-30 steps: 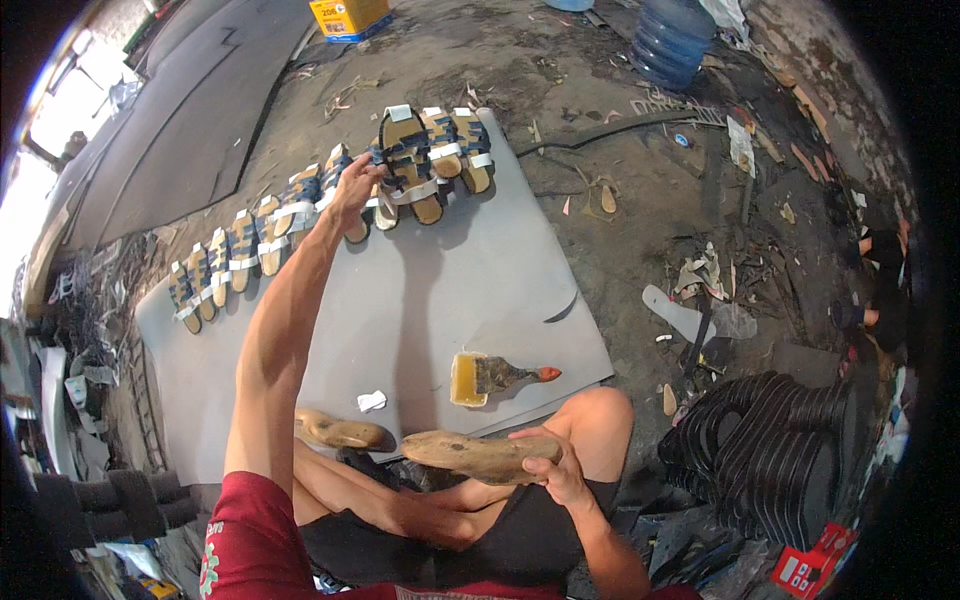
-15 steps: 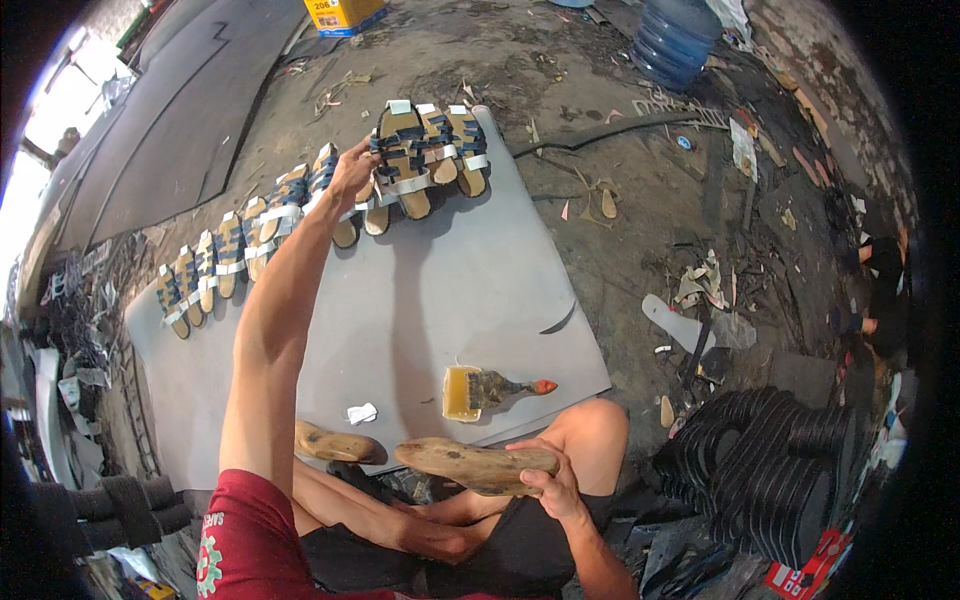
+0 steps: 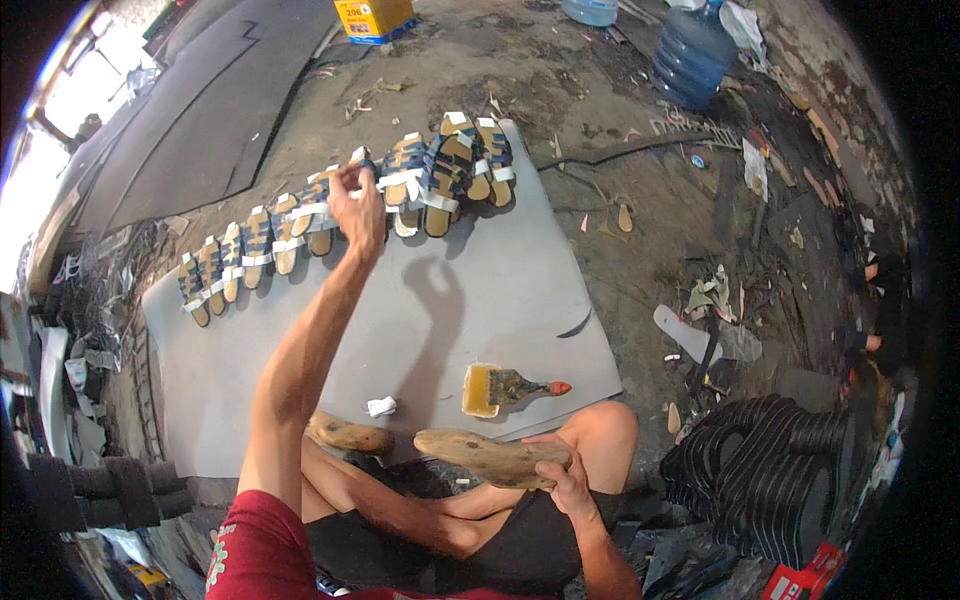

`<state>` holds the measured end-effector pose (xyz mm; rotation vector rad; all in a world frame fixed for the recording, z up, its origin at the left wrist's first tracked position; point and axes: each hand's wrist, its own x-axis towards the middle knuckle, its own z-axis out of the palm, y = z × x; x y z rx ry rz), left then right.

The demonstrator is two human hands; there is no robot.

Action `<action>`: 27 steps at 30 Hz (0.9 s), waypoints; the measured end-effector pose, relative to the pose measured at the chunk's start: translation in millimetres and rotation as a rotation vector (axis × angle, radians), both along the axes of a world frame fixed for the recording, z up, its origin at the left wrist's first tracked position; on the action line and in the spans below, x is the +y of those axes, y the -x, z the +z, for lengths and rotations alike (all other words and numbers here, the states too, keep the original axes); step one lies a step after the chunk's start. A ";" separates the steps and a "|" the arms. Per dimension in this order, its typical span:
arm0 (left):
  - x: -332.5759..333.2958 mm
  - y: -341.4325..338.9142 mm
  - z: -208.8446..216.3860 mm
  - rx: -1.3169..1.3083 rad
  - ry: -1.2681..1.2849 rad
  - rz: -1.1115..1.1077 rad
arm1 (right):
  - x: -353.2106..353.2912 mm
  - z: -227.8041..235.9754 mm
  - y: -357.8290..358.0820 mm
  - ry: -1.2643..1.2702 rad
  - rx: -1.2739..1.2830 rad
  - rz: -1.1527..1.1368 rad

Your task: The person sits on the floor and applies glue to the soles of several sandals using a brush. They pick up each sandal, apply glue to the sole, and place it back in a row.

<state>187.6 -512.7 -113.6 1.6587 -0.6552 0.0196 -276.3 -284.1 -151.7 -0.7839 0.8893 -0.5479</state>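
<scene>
In my right hand [image 3: 565, 478] a wooden shoe last [image 3: 485, 460] is held level above my lap, the fingers wrapped round one end. A second wooden last [image 3: 350, 434] lies by my left knee. My left hand [image 3: 357, 205] reaches out over a row of strappy sandals [image 3: 257, 245] with dark straps, white bands and tan footbeds. Its thumb and fingers are bent together at a sandal's toe end [image 3: 360, 155]; whether they grip it is hidden. At the row's right end, sandals [image 3: 445, 175] overlap one another.
The sandals line the far edge of a grey sheet [image 3: 500, 300]. On it lie a brush [image 3: 525, 388] with a red-tipped handle against a yellow patch, and a crumpled white scrap [image 3: 381, 406]. Stacked black soles [image 3: 760, 470] are at right; a blue water bottle [image 3: 692, 55] stands beyond.
My left hand has shifted from the right-hand sandals to a neighbouring one, its fingers curling inward. A sandal that stood higher at the right now lies lower. My right hand keeps the last.
</scene>
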 end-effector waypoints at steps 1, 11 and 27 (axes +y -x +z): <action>24.7 5.8 7.4 0.051 0.052 -0.038 | 0.2 0.5 -3.2 0.017 -0.031 -0.028; 307.6 72.6 -6.7 0.697 0.154 -0.118 | 6.8 5.9 7.0 -0.052 -0.178 -0.068; 74.4 11.3 -80.0 0.786 -0.220 -0.347 | 1.3 10.1 2.9 -0.254 -0.380 -0.275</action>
